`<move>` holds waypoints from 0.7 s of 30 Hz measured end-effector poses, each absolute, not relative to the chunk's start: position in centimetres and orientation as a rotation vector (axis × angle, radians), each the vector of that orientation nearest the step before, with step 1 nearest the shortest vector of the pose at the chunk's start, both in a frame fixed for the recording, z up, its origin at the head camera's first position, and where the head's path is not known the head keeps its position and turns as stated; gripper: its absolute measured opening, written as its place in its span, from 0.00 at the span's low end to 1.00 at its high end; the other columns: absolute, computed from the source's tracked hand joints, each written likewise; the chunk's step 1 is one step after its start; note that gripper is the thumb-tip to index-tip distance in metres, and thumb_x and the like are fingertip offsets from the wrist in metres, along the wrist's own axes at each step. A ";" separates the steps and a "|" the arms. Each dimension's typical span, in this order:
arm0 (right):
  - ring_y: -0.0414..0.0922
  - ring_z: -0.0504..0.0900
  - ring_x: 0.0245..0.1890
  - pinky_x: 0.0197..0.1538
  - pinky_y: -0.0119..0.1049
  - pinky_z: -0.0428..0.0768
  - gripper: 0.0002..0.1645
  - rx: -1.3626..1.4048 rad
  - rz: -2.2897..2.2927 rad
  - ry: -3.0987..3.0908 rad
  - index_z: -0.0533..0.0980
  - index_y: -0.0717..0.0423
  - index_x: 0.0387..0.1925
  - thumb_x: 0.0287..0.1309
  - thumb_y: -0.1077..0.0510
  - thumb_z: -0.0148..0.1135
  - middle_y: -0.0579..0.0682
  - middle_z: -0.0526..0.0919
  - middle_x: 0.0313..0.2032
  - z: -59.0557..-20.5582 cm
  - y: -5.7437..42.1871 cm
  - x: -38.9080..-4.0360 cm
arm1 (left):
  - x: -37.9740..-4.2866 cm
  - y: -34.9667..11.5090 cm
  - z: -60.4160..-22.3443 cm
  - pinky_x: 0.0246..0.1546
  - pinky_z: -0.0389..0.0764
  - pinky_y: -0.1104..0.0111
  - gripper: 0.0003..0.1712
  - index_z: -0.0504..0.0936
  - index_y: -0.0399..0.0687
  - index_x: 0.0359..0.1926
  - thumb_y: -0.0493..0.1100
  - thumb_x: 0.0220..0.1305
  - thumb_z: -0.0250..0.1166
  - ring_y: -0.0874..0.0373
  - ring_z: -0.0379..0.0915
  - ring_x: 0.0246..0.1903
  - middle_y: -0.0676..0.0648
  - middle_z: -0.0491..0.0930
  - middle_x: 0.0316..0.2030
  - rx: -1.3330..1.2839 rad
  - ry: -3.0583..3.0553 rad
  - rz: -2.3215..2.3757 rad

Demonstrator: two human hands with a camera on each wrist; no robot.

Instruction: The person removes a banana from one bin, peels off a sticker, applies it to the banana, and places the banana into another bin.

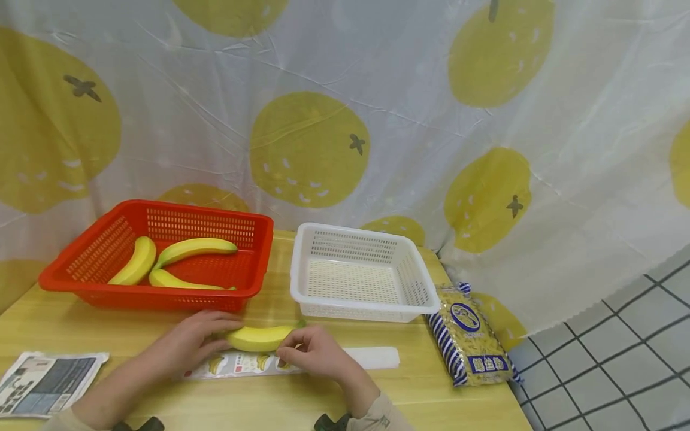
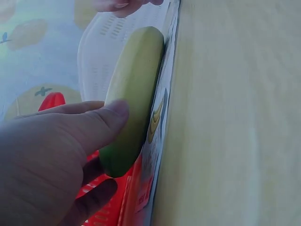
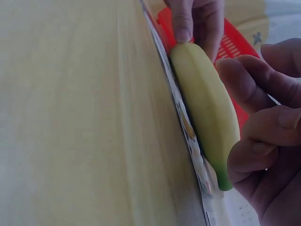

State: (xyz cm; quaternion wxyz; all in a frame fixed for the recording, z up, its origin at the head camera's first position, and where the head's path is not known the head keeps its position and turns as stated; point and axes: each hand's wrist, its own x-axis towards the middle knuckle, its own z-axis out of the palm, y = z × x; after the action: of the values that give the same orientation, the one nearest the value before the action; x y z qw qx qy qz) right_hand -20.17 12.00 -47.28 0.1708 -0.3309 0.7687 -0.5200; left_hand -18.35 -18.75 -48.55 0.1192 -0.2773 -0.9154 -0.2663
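Observation:
A yellow banana [image 1: 261,339] with a green tip lies along a long printed strip [image 1: 229,364] that shows banana pictures. My left hand [image 1: 202,335] holds the banana's left end, thumb on one side and fingers on the other, as the left wrist view shows. At the stem end, my right hand [image 1: 318,353] hovers close beside the banana [image 3: 204,101] with loosely bent fingers [image 3: 242,84]. Nothing shows between them. In the left wrist view, only the right hand's fingertips [image 2: 124,6] appear, beyond the banana's far end.
Behind my left hand stands a red basket [image 1: 162,299] with three bananas [image 1: 196,246] inside. A white basket [image 1: 356,307] is to its right. A packet of yellow dried food [image 1: 469,335] lies at the table's right edge, a flat printed pouch [image 1: 51,383] at left. A fruit-patterned curtain [image 1: 399,155] hangs behind.

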 end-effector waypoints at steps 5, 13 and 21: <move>0.31 0.73 0.20 0.23 0.24 0.68 0.14 -0.922 -1.438 2.176 0.85 0.64 0.38 0.70 0.56 0.63 0.56 0.89 0.31 -47.8 12.0 -20.5 | -18.0 -18.9 -48.6 0.52 0.83 0.54 0.24 0.87 0.59 0.56 0.45 0.58 0.78 0.55 0.80 0.54 0.58 0.83 0.55 -0.795 -2.625 -0.765; 0.30 0.71 0.19 0.23 0.24 0.68 0.15 -0.915 -1.309 2.142 0.84 0.64 0.31 0.69 0.56 0.64 0.58 0.86 0.26 -47.7 12.7 -20.8 | -17.6 -19.9 -47.5 0.25 0.69 0.75 0.17 0.75 0.69 0.32 0.51 0.55 0.79 0.74 0.64 0.25 0.68 0.69 0.25 -0.706 -2.662 -0.721; 0.32 0.67 0.15 0.19 0.26 0.64 0.13 -0.815 -1.278 2.103 0.85 0.63 0.33 0.68 0.56 0.65 0.53 0.87 0.25 -47.2 13.0 -20.5 | -17.4 -20.9 -47.8 0.27 0.66 0.73 0.24 0.75 0.71 0.30 0.71 0.43 0.79 0.74 0.63 0.26 0.67 0.70 0.26 -0.900 -2.873 -0.734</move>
State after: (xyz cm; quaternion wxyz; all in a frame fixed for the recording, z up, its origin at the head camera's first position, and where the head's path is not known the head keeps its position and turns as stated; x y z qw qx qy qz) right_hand -20.51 13.02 -47.23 0.2712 -0.3025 0.7809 -0.4744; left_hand -17.41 -20.90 -47.84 0.0211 -0.2904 -0.9269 -0.2369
